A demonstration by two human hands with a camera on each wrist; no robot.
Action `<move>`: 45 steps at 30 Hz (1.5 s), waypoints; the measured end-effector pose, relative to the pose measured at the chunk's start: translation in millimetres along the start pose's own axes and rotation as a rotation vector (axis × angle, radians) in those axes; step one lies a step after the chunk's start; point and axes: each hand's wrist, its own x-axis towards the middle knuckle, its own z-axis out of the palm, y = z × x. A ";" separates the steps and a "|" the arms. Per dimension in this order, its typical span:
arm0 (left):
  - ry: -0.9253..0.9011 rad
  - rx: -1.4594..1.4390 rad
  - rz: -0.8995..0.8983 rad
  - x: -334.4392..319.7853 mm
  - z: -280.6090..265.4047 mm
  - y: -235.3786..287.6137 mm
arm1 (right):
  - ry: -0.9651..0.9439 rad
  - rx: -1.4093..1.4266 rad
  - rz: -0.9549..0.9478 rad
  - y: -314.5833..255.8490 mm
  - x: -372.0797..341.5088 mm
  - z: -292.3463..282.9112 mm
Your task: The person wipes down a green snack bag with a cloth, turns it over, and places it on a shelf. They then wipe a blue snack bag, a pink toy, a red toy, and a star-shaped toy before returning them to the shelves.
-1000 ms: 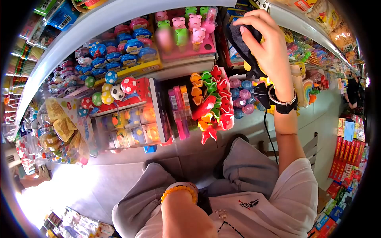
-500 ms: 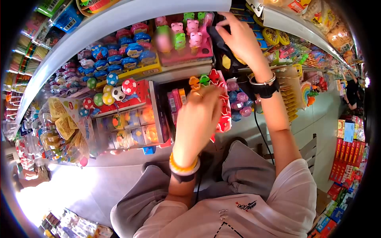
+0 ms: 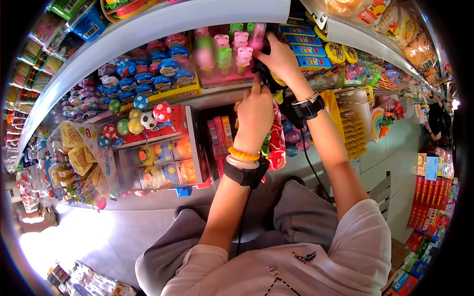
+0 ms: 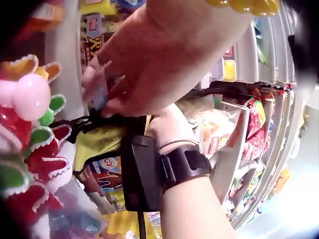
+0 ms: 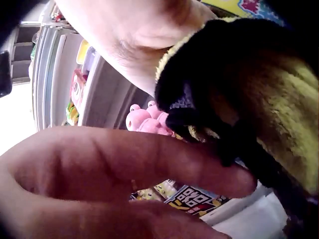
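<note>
- The room is packed with little things on shelves, like a shop.
- A big white shelf edge [image 3: 207, 15] bends across the top.
- Below it are blue packets [image 3: 143, 89], pink and green frog toys [image 3: 244, 56] and spotty balls [image 3: 162, 112].
- Blue boxes [image 3: 315, 62] and yellow round tubs [image 3: 335, 53] sit to the right of the frogs.
- The floor [image 3: 373, 170] has pale tiles, and red boxes [image 3: 427, 192] are stacked far to the right.
- The fuzzy cloth [image 5: 284, 99], black and yellow, is between the two hands, beside the frogs.
- The right hand [image 3: 284, 61] is bent and grips the cloth.
- The left hand [image 3: 256, 116] is just below, with its fingertips up by the cloth. I cannot tell if it grips it.
- Half a second ago, the left hand was lower, over the red toys [image 3: 276, 153]. Now it is up near the other hand.
- The right hand has moved left and a bit down, so more of the blue boxes show.
</note>
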 end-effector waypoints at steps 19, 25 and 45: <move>0.165 -0.351 -0.237 -33.0 -84.1 8.3 | 0.114 0.883 0.012 -6.1 -58.3 -36.9; 0.165 -0.829 -0.312 -39.2 -119.6 16.2 | -0.207 0.967 -0.027 -20.2 -85.7 -96.1; 0.013 -1.320 -0.427 -49.8 -134.0 54.9 | -0.595 1.021 -0.257 -59.1 -97.5 -106.5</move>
